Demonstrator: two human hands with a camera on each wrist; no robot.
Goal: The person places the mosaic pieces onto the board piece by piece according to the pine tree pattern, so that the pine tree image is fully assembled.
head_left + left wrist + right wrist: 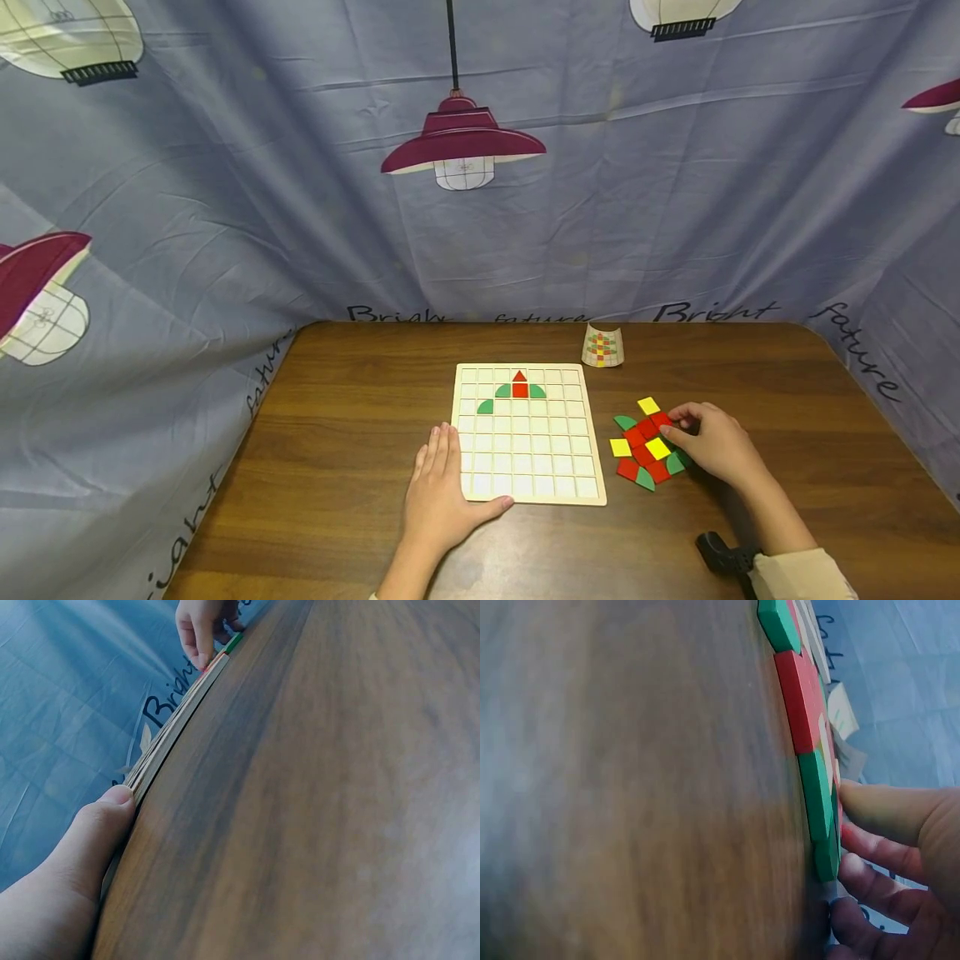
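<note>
A pale square grid board (pixel 532 450) lies on the table. On it sit a red triangle (pixel 520 377), a red square (pixel 521 390) below it and several green quarter-round pieces (pixel 486 407). My left hand (pixel 438 500) rests at the board's left front corner, fingers straight along the left edge; its thumb (pixel 97 825) touches the front edge. To the right of the board lies a cluster of red, yellow and green pieces (pixel 643 454). At its upper right side my right hand (pixel 716 442) pinches a red square (pixel 661 420) between thumb and forefinger.
A small curled card (pixel 603 347) with a coloured pattern stands behind the board's far right corner. The brown wooden table (pixel 337 433) ends at a grey-blue curtain (pixel 300 167) printed with lamps. A black strap mount (pixel 723 554) sits on my right wrist.
</note>
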